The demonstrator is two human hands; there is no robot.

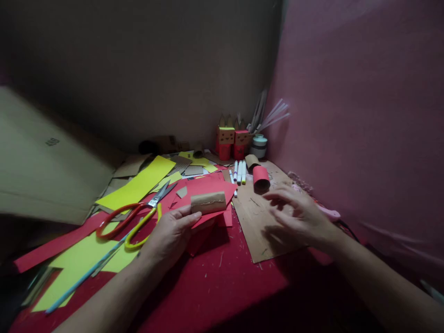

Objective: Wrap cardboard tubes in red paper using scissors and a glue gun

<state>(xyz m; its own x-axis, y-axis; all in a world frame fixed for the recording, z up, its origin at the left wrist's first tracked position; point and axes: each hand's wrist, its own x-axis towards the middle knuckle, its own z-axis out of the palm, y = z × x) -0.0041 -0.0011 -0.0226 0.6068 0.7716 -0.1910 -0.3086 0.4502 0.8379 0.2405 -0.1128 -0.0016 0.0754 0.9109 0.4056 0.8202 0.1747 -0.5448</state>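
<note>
A brown cardboard tube with a rough seam along its side lies crosswise in my left hand. The thumb presses near its left end, and red paper shows just beneath it; whether the hand grips that paper too I cannot tell. My right hand hovers above a cardboard sheet, fingers loosely bent and apart, holding nothing. Closest to its fingertips is a short tube wrapped in red paper. Scissors with a red and a yellow handle lie beside my left wrist, blades apart.
Yellow paper and scraps cover the left side, with a blue stick across them. Several markers lie by a bare tube. Behind stand red figures with cardboard faces and a jar. A pink wall bounds the right.
</note>
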